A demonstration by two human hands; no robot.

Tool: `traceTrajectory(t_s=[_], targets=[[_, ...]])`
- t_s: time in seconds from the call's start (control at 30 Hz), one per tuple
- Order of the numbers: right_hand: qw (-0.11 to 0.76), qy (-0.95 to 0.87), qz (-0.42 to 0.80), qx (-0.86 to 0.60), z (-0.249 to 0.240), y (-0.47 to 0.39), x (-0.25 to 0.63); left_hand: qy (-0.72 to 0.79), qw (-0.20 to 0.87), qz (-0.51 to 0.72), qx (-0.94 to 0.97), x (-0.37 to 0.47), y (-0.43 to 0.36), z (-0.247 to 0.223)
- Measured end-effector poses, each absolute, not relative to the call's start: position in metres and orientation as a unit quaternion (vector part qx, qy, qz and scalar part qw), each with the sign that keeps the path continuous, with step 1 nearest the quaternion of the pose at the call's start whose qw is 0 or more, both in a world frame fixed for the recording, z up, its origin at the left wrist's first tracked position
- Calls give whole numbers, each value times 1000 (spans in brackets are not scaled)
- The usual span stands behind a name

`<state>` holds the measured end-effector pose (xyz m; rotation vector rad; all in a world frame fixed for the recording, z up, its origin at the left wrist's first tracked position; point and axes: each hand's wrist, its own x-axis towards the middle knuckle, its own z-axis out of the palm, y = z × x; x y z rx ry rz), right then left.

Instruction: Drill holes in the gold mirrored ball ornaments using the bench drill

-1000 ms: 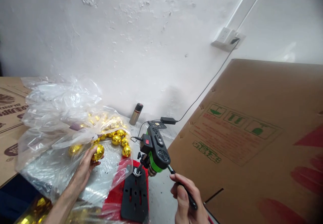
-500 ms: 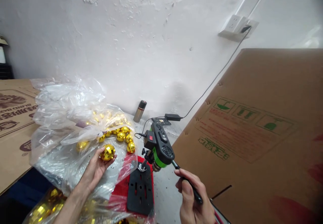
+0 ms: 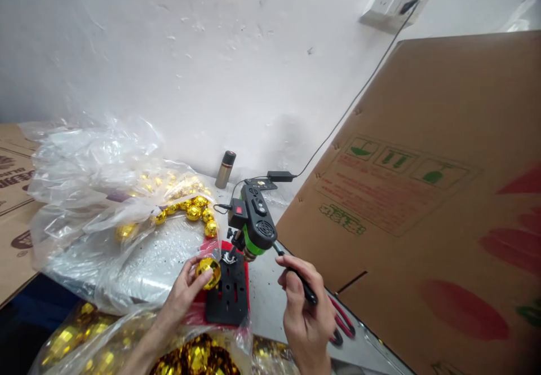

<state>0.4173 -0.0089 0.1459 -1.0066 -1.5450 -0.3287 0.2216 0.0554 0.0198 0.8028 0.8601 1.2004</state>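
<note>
Head view: left hand (image 3: 185, 291), fingers curled round one mirrored gold ball (image 3: 208, 274), held over the slotted black base plate (image 3: 227, 295); right hand (image 3: 307, 306), closed on the black-gripped handle (image 3: 303, 286) of a black-and-green drill press (image 3: 258, 223). Beyond the left hand, clear plastic bag (image 3: 101, 194) with further gold balls (image 3: 193, 212). Upright behind, black-capped metallic flask (image 3: 225, 170).

Faceted gold ball (image 3: 208, 274), tilted black-and-green drill (image 3: 258, 223)
</note>
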Motion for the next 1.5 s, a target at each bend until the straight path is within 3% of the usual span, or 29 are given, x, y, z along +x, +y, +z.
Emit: traceTrajectory(t_s=[0.47, 1.03, 1.5], targets=[[581, -697, -136, -398, 151, -12, 419, 456, 375, 458, 665, 252, 53, -12], [604, -688, -118, -384, 157, -6, 411, 432, 379, 426, 699, 262, 62, -36], [637, -654, -83, -399, 107, -5, 401, 430, 395, 432, 687, 263, 62, -30]])
